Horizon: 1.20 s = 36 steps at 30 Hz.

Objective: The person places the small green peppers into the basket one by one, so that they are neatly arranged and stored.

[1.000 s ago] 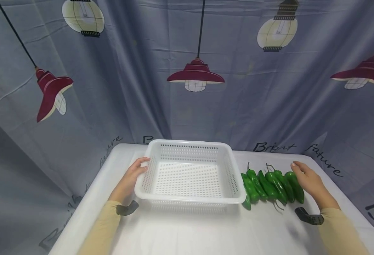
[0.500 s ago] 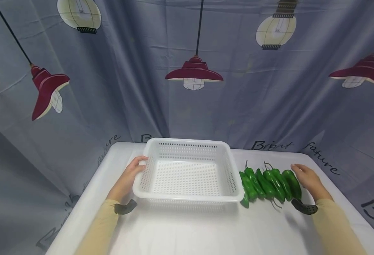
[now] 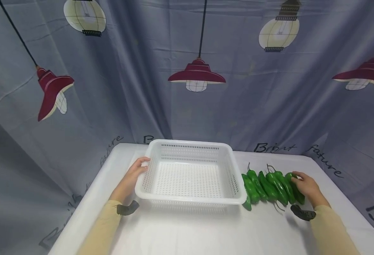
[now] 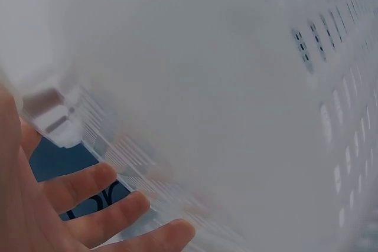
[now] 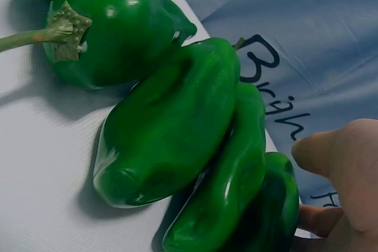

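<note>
My left hand (image 3: 130, 179): at the left side of the white basket (image 3: 189, 199), fingers spread and relaxed against its rim and wall; I would call it a steadying touch, not a clenched hold.
My right hand (image 3: 309, 188): at the far right of the green peppers (image 3: 268, 187), thumb and fingers parted about the upper part of the end pepper (image 5: 276, 199), not curled tight on it; whether every fingertip touches I cannot tell, since some are hidden behind it.
The green peppers: side by side in a row on the white table (image 3: 206, 235), to the right of the white basket, those nearest it partly covered by its rim. Every pepper I can see lies outside the basket.
The white basket: upright, mouth up, between my left hand and the peppers, its slotted walls and floor in plain view.
Pepper step: an early one, as I judge it; I am getting hold of the end pepper while my other hand minds the basket.
Next at the row: in my judgement, the move calls for closing thumb and fingers evenly on that pepper without nudging its close neighbour.
Backdrop: a blue-grey curtain (image 3: 238, 117) printed with red lamps (image 3: 197, 73).
</note>
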Each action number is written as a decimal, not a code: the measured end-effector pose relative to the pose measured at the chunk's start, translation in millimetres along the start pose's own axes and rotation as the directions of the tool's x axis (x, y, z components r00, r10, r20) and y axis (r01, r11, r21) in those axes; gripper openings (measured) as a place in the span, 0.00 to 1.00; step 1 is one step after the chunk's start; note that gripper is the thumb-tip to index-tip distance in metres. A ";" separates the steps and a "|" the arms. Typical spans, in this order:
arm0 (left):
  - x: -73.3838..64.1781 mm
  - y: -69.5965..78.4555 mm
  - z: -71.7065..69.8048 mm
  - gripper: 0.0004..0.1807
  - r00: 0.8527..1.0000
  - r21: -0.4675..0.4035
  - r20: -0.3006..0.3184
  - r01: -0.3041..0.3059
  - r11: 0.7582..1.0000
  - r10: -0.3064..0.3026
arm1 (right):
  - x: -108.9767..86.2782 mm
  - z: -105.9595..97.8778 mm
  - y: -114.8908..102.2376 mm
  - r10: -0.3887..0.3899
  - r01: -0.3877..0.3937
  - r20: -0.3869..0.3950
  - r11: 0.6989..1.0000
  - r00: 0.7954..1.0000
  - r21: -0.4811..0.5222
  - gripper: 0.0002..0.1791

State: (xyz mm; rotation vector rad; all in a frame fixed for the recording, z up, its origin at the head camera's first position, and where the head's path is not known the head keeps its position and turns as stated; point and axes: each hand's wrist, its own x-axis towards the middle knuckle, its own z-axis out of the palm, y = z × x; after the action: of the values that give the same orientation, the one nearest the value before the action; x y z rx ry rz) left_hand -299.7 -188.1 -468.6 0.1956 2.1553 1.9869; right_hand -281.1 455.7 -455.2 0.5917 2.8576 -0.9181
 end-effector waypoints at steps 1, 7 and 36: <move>-0.1 0.0 0.3 0.22 1.000 -0.005 0.001 0.000 1.000 0.000 | 0.5 0.9 1.4 -0.002 0.002 -0.001 1.000 1.000 0.002 0.34; 0.4 -1.5 0.5 0.23 1.000 -0.024 0.013 -0.007 1.000 0.008 | 3.5 2.9 6.4 -0.004 0.004 -0.009 1.000 1.000 0.015 0.32; -0.6 0.0 1.4 0.23 1.000 -0.037 0.027 -0.014 0.999 0.015 | 8.0 -5.1 24.0 -0.043 0.016 0.129 0.979 0.991 0.202 0.40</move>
State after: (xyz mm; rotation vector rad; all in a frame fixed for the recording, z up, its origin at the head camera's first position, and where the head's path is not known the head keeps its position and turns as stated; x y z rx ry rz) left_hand -298.8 -186.9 -468.7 0.2317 2.1044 2.0180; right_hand -279.0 479.2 -465.6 0.4855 2.6821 -1.2127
